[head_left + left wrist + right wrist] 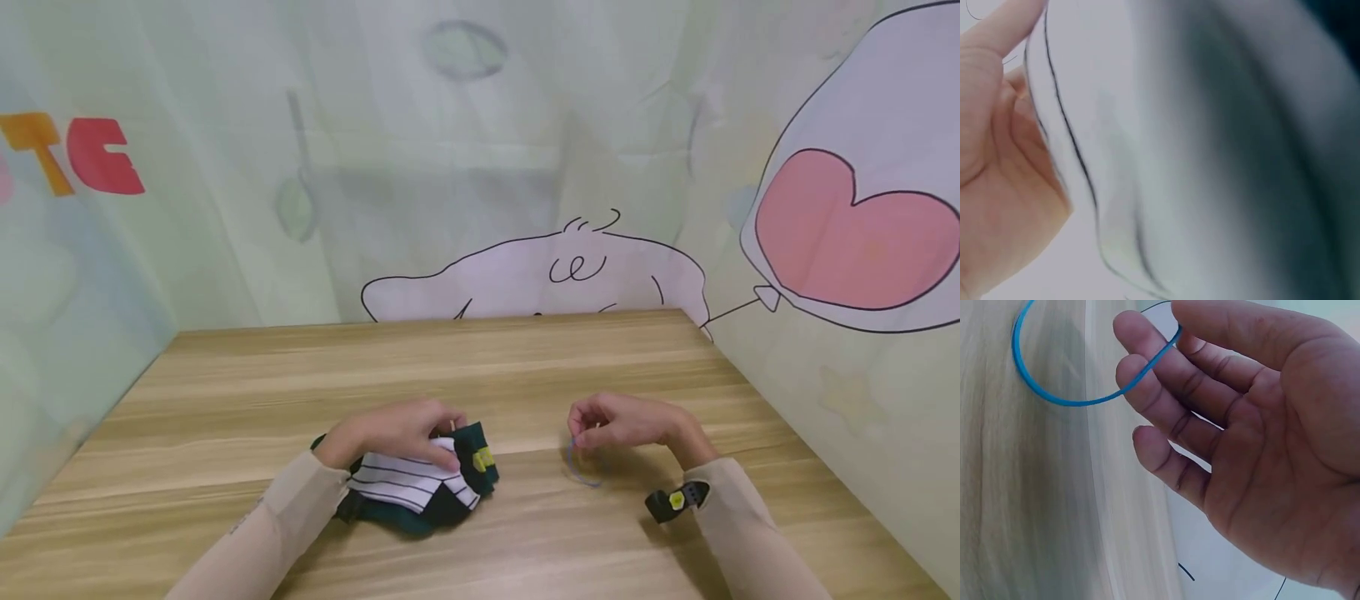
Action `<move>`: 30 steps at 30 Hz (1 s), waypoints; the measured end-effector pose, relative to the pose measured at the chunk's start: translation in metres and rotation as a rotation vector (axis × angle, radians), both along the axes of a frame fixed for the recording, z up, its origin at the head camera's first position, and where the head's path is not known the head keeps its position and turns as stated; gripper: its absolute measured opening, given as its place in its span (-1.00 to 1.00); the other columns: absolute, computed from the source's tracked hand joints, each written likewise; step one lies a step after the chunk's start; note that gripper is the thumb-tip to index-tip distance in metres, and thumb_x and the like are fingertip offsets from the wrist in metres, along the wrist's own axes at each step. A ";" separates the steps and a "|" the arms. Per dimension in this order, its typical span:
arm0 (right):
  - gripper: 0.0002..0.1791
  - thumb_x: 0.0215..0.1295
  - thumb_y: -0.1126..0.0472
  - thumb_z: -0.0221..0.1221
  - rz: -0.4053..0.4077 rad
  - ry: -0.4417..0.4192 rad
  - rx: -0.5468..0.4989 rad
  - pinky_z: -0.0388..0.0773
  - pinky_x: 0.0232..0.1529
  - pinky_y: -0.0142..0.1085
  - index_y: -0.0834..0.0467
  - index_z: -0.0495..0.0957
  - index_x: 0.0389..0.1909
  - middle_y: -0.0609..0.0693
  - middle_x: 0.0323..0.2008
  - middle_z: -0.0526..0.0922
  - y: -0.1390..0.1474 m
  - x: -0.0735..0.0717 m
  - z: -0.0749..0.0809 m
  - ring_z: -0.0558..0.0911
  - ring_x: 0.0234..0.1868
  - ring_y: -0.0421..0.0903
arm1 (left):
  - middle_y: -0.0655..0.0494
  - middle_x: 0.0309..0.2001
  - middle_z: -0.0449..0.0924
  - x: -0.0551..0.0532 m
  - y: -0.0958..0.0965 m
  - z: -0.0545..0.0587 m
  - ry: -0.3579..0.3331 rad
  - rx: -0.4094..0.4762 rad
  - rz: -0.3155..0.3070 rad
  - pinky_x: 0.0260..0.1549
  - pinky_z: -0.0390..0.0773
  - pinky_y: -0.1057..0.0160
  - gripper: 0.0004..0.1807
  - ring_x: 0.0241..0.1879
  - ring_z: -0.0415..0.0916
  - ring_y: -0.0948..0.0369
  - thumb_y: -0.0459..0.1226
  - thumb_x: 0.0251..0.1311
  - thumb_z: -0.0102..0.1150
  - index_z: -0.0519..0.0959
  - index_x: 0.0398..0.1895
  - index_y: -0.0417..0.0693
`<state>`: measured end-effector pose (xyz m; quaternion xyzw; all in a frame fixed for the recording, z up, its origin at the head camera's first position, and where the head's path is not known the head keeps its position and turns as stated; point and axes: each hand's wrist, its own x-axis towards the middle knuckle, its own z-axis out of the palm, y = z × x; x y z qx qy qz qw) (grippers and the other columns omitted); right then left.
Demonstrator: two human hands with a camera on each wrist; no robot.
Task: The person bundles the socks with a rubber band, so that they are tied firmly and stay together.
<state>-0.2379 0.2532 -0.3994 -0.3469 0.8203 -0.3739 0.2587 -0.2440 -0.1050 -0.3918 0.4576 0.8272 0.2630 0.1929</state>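
Note:
My left hand (408, 427) grips a bundle of socks (401, 482), the thumb lying over the top and the fingers round the far side. The bundle has a white sock with thin dark stripes and a black patch, dark green fabric, and a yellow patch near its right end. Striped white cloth (1075, 131) fills much of the left wrist view, blurred up close. To the right, my right hand (626, 419) pinches a thin blue rubber band (1072, 402) between thumb and fingertips. The band hangs in a loose loop close over the table, its other fingers slightly bent.
Both hands work over a wood-grain table (450, 367). A printed cloth backdrop (360, 225) rises behind and along both sides of it. A black strap with a yellow mark (677, 500) sits at the right wrist.

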 end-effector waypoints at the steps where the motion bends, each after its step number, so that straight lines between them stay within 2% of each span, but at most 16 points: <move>1: -0.88 0.35 0.29 0.19 -0.002 -0.002 -0.008 0.34 -0.38 -0.41 0.28 0.49 -0.27 -0.06 -0.40 0.54 0.000 0.000 0.000 0.47 -0.37 -0.20 | 0.37 -0.42 0.59 0.000 0.000 0.001 -0.007 0.003 0.005 -0.39 0.35 0.36 -0.78 -0.45 0.37 0.39 -0.20 0.18 0.40 0.54 -0.19 0.05; 9: -0.95 0.46 0.36 0.08 -0.044 -0.024 -0.072 0.54 -0.26 -0.27 0.26 0.45 -0.24 0.10 -0.34 0.65 -0.006 -0.001 0.005 0.58 -0.31 -0.08 | 0.28 -0.28 0.70 0.001 -0.001 0.002 -0.086 0.068 0.067 -0.16 0.48 0.23 -0.62 -0.33 0.55 0.34 -0.23 0.23 0.37 0.43 0.02 0.01; 15: -0.89 0.47 0.33 0.09 -0.109 0.028 -0.129 0.57 -0.30 -0.20 0.34 0.43 -0.18 0.08 -0.39 0.63 -0.011 -0.002 0.008 0.58 -0.37 -0.07 | 0.30 -0.24 0.70 0.002 -0.001 0.007 -0.085 0.101 0.128 -0.07 0.47 0.12 -0.53 -0.26 0.60 0.29 -0.24 0.25 0.36 0.35 0.12 0.07; 22: -0.87 0.46 0.33 0.11 -0.138 0.057 -0.153 0.58 -0.32 -0.19 0.36 0.45 -0.17 0.07 -0.40 0.62 -0.021 0.001 0.014 0.58 -0.38 -0.05 | 0.29 -0.24 0.70 0.003 -0.002 0.011 -0.069 0.132 0.140 -0.16 0.47 0.13 -0.46 -0.30 0.56 0.26 -0.21 0.28 0.33 0.25 0.20 0.12; 30: -0.83 0.49 0.33 0.07 -0.200 0.093 -0.179 0.60 -0.29 -0.22 0.33 0.42 -0.02 0.14 -0.35 0.62 -0.031 0.005 0.023 0.60 -0.36 0.01 | 0.23 -0.31 0.70 0.004 -0.005 0.019 0.019 0.171 0.147 -0.38 0.41 0.25 -0.45 -0.47 0.46 0.24 -0.23 0.29 0.32 0.23 0.21 0.08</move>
